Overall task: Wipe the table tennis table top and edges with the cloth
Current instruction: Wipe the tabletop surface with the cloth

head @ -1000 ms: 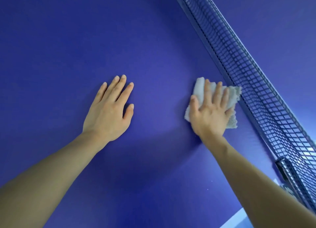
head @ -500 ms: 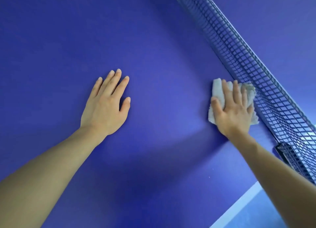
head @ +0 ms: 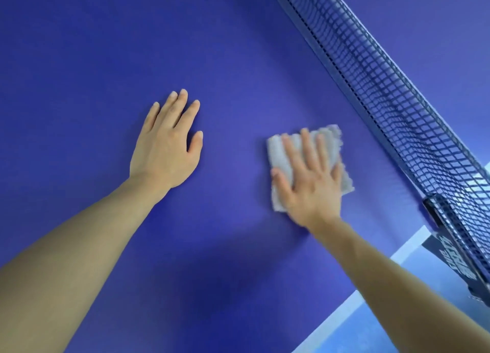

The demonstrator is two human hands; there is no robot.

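The blue table tennis table top [head: 79, 74] fills most of the view. A folded white cloth [head: 278, 151] lies flat on it, a short way left of the net. My right hand [head: 309, 183] presses on the cloth with straight, spread fingers and is blurred by motion. My left hand [head: 167, 146] rests flat on the bare table top to the left, fingers straight and together.
The dark net [head: 392, 106] runs diagonally from the top middle to the right edge, ending in a black clamp post [head: 456, 249]. A white edge line [head: 342, 315] marks the table's side at the lower right, with light blue floor beyond.
My right hand has slid the cloth away from the net, back toward the left and nearer to me. My left hand stays flat in the same spot.
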